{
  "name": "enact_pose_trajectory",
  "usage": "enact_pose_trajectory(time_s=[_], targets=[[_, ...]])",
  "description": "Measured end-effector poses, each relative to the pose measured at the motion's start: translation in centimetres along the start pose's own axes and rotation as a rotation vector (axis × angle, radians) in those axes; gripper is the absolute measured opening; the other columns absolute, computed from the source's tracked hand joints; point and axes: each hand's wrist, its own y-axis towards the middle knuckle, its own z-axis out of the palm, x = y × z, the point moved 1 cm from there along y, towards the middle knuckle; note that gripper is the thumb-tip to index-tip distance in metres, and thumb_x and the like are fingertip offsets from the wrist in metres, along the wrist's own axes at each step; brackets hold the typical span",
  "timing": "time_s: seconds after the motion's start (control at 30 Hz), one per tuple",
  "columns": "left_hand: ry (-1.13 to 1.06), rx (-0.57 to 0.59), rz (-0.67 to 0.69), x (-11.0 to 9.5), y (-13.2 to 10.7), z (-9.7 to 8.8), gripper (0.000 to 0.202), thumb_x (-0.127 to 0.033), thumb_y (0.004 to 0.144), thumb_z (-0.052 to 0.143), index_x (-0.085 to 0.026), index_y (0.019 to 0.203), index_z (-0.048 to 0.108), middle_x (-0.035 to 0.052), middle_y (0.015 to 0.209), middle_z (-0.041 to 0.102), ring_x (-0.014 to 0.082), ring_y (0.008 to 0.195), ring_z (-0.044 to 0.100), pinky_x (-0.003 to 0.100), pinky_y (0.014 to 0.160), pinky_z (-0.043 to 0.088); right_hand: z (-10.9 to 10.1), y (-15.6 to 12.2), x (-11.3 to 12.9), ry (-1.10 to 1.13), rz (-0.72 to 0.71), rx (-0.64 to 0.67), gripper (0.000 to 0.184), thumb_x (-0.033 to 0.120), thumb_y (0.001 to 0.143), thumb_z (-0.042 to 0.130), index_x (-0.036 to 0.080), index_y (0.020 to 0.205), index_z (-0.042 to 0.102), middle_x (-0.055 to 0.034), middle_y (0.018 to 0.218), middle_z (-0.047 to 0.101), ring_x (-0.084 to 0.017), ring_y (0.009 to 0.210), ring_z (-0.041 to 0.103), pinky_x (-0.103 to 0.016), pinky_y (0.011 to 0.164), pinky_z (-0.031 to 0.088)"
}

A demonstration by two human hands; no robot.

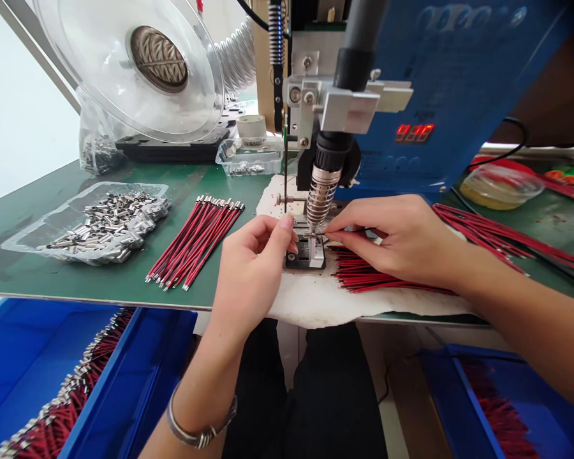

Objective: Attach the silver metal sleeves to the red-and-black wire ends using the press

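My right hand (387, 239) pinches the end of a thin wire (324, 235) at the small metal fixture (316, 253), right of the soldering iron's tip (317, 223). Left of that fixture is my left hand (256, 271), its thumb and fingers closed together; whatever they hold is hidden. The soldering iron (324, 191), with a spring round its lower end, comes down from above between both hands. A thin solder feed tube (286, 172) hangs just left of it. Beneath my right hand lies a bundle of red and black wires (363, 274) on a white cloth (306, 303).
Wires with metal ends (196, 242) lie left, beside a clear tray (23, 242) of small metal parts. Behind stand a clear fume hood (90, 64) and the blue machine (387, 159). Blue bins (138, 382) with wires sit below the table (210, 293); more wires (497, 236) lie right.
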Motion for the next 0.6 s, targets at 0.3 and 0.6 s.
enact_pose_trajectory(time_s=[0.3, 0.6], targets=[[-0.028, -0.002, 0.005, 0.2, 0.0, 0.0, 0.035, -0.04, 0.096, 0.064, -0.017, 0.07, 0.062, -0.0045, 0.056, 0.041, 0.0068, 0.047, 0.026, 0.024, 0.048, 0.028, 0.0, -0.3, -0.1, 0.016, -0.007, -0.035, 0.012, 0.016, 0.095, 0.063, 0.017, 0.095, 0.074, -0.0022, 0.091, 0.079, -0.015, 0.081, 0.072, -0.027, 0.073, 0.053], [0.121, -0.187, 0.09, -1.3, -2.3, 0.5, 0.03, -0.03, 0.097, 0.059, -0.019, 0.07, 0.064, -0.0001, 0.064, 0.058, 0.0103, 0.055, 0.048, 0.023, 0.052, 0.038, -0.5, -0.1, 0.9, 0.015, -0.072, -0.208, 0.008, 0.014, 0.09, 0.067, 0.019, 0.085, 0.069, 0.0002, 0.077, 0.074, -0.011, 0.063, 0.064, -0.024, 0.06, 0.05]])
